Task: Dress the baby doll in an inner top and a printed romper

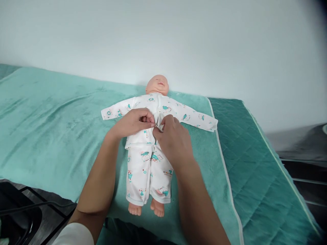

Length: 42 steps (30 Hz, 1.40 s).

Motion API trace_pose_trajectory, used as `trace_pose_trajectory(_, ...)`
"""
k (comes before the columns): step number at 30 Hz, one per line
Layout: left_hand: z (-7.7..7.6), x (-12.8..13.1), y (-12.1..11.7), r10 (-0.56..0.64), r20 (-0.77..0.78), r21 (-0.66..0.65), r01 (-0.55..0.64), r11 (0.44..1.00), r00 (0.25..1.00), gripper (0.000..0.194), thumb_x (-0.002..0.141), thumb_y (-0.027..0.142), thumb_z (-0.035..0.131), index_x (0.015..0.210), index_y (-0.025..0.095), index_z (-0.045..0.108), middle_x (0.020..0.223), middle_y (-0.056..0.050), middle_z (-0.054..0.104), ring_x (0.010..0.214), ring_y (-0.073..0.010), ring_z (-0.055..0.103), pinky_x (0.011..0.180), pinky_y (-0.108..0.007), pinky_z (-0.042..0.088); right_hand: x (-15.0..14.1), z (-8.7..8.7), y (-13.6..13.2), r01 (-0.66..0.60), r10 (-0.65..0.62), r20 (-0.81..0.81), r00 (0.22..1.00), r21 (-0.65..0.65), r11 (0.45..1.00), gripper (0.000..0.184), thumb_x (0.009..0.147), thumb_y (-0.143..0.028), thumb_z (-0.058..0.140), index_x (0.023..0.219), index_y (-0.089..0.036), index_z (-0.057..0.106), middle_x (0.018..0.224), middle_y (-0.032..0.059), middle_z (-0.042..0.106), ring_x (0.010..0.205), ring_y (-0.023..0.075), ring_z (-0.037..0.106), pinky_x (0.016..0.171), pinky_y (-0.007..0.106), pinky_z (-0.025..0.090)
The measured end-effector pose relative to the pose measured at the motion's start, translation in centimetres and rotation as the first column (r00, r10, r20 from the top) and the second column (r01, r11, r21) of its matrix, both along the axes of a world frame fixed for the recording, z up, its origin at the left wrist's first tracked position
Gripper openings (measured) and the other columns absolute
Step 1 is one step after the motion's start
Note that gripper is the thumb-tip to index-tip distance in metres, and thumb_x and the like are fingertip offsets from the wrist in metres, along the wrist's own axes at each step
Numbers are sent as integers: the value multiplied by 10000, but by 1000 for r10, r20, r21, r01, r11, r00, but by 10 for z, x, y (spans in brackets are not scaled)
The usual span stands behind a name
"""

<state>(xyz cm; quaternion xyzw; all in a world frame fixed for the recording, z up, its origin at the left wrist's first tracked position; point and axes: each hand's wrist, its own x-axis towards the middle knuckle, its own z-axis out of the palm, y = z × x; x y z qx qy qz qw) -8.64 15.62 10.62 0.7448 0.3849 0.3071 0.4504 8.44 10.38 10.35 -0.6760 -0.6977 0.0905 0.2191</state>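
On its back lies a baby doll [158,83], its head toward the wall and its bare feet toward me. It wears a white printed shirt [139,137] with both sleeves stretched out to the sides, and matching trousers [139,173]. My left hand [135,120] pinches the shirt's front edge at the middle of the chest. Right beside it, my right hand [175,139] grips the other front edge, fingers curled. The two fingertips nearly meet at the shirt's opening. Whatever fastener is between them is too small and covered to make out.
A light green blanket [63,136] lies under the doll, over a darker quilted cover [255,170] that shows at the right. A pale wall [163,41] rises behind. At the lower left are a black object [20,214] and a cable [51,203].
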Motion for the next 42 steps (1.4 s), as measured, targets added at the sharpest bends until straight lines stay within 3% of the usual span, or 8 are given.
trace_pose_trajectory(9, 7, -3, -5, 3, 86, -70, 3, 998, 996, 172, 882, 329, 687, 845, 171, 632, 761, 9, 546, 685, -99, 437, 632, -248, 362, -2, 3, 6, 58, -58, 64, 996, 10, 998, 46, 940, -191, 516, 903, -182, 542, 936, 109, 639, 731, 198, 557, 604, 302, 298)
trace_pose_trajectory(13, 5, 0, -6, 9, 116, -75, 0, 997, 993, 161, 868, 312, 707, 840, 167, 643, 749, 13, 555, 682, -94, 453, 639, -246, 369, 13, 2, 13, 44, -50, -191, 980, -35, 998, 92, 885, -210, 525, 795, -208, 543, 767, 48, 645, 687, 191, 566, 631, 308, 344)
trace_pose_trajectory(16, 5, 2, -5, 6, 136, -78, 4, 997, 991, 151, 853, 299, 722, 833, 164, 659, 746, 11, 584, 686, -91, 480, 648, -242, 387, 28, 6, 16, -38, -61, -477, 877, -196, 980, 112, 849, -266, 517, 773, -220, 585, 604, -10, 615, 597, 174, 569, 605, 301, 377)
trace_pose_trajectory(18, 5, 4, -5, 1, 139, -81, 11, 997, 990, 135, 844, 286, 724, 829, 161, 674, 755, 5, 612, 693, -92, 505, 662, -242, 405, 34, 9, 15, -81, -65, -506, 860, -260, 962, 134, 823, -266, 515, 718, -221, 584, 563, -21, 608, 561, 159, 552, 581, 296, 367)
trace_pose_trajectory(22, 5, 5, -5, 13, 118, -89, -2, 996, 993, 128, 832, 285, 722, 835, 158, 704, 761, -4, 640, 702, -101, 534, 671, -248, 425, 36, 13, 11, -162, 51, -417, 907, -234, 959, 238, 809, -250, 537, 578, -215, 492, 535, -28, 570, 542, 125, 483, 562, 290, 333)
trace_pose_trajectory(25, 5, 6, -5, 29, 109, -91, -19, 996, 994, 130, 831, 288, 718, 835, 158, 709, 744, 2, 632, 686, -97, 525, 662, -246, 423, 39, 8, 11, -269, 106, -557, 824, -219, 938, 280, 862, -282, 553, 595, -210, 511, 535, -37, 567, 531, 109, 483, 553, 270, 356)
trace_pose_trajectory(31, 5, 5, -6, 39, 99, -79, -31, 996, 994, 131, 830, 294, 718, 831, 164, 708, 753, 5, 634, 692, -96, 529, 665, -243, 423, 36, -4, 14, -386, 133, -845, 519, -92, 918, 300, 933, -394, 608, 700, -208, 579, 508, -51, 547, 468, 85, 458, 499, 237, 356)
trace_pose_trajectory(42, -3, 1, -2, 26, 193, -94, -8, 996, 981, 199, 820, 353, 765, 835, 159, 721, 767, -11, 651, 708, -102, 532, 670, -249, 420, 29, -9, 17, -379, 121, -873, 472, -77, 922, 264, 925, -365, 638, 725, -191, 635, 556, -32, 600, 450, 77, 514, 455, 212, 381)
